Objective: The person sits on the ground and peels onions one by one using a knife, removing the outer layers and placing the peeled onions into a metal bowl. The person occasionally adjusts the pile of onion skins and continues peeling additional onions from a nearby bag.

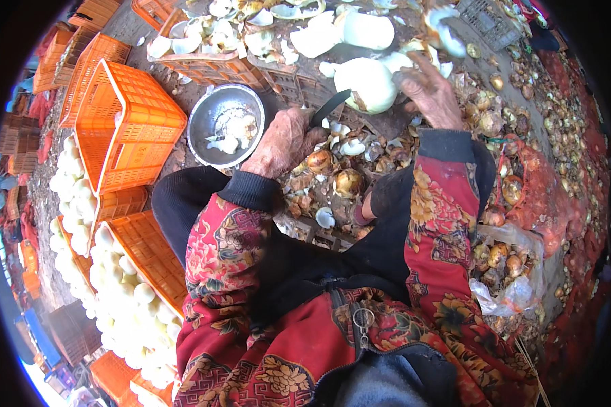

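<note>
My left hand point(287, 137) is closed around the handle of a knife point(332, 108), whose dark blade points up and right to a large white peeled onion point(365, 81). The tip of the blade meets the onion's left side, close to a brown patch at its lower edge. On the onion's other side is my right hand point(430, 91), blurred, with its fingers bent near the onion; whether they touch it is unclear. A blurred pale peel point(447, 38) hangs above that hand. Beside my left wrist, a metal bowl point(193, 119) holds white onion scraps point(229, 143).
Orange plastic crates point(132, 127) stand at the left, with white peeled onions point(127, 305) heaped in those lower down. An orange crate point(209, 63) of peels is ahead. Unpeeled onions point(348, 183) and skins lie between my legs. At right are a red mesh bag point(542, 193) and a clear plastic bag point(532, 249) of onions.
</note>
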Tool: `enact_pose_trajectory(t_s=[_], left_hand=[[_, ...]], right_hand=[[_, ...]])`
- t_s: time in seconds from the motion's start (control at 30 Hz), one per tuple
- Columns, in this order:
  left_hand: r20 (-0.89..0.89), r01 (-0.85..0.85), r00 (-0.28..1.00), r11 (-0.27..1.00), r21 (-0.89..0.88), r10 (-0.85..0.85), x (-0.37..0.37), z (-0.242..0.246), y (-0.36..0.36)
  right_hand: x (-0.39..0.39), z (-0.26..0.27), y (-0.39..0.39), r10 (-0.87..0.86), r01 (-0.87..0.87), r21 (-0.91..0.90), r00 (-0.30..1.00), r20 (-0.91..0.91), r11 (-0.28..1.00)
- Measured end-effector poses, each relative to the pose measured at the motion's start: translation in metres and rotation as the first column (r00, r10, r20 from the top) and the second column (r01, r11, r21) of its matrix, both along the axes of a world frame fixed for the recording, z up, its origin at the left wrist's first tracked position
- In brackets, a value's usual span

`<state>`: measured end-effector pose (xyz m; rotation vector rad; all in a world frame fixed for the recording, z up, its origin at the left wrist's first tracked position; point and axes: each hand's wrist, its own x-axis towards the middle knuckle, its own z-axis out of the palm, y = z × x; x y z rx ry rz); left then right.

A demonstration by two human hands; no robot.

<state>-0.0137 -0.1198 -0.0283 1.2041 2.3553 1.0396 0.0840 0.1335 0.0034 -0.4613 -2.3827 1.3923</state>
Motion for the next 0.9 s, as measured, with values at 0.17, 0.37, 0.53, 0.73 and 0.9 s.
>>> enact_pose_trajectory(t_s=[0.17, 0.37, 0.53, 0.73, 0.9], left_hand=[[-0.211, 0.004, 0.976, 0.984, -0.179, -0.043, -0.001, 0.013, 0.007], [-0.33, 0.13, 0.926, 0.977, -0.171, -0.181, -0.014, 0.011, 0.021], [-0.348, 0.192, 0.892, 0.938, -0.289, -0.289, -0.013, 0.008, 0.041], [-0.479, 0.088, 0.838, 0.932, -0.352, -0.261, -0.016, 0.02, 0.05], [-0.388, -0.036, 0.918, 0.957, -0.287, -0.082, -0.043, 0.025, 0.022]], right_hand=[[0.017, -0.006, -0.005, 0.065, -0.064, -0.008, 0.995, 0.079, 0.998], [0.035, -0.016, -0.009, 0.216, -0.235, 0.43, 0.972, 0.092, 0.872], [0.042, -0.019, -0.014, 0.075, -0.13, 0.478, 0.988, 0.133, 0.869], [0.034, -0.032, 0.0, 0.045, -0.068, 0.474, 0.997, 0.06, 0.878], [0.038, -0.04, 0.014, -0.045, 0.039, 0.191, 0.999, 0.03, 0.981]])
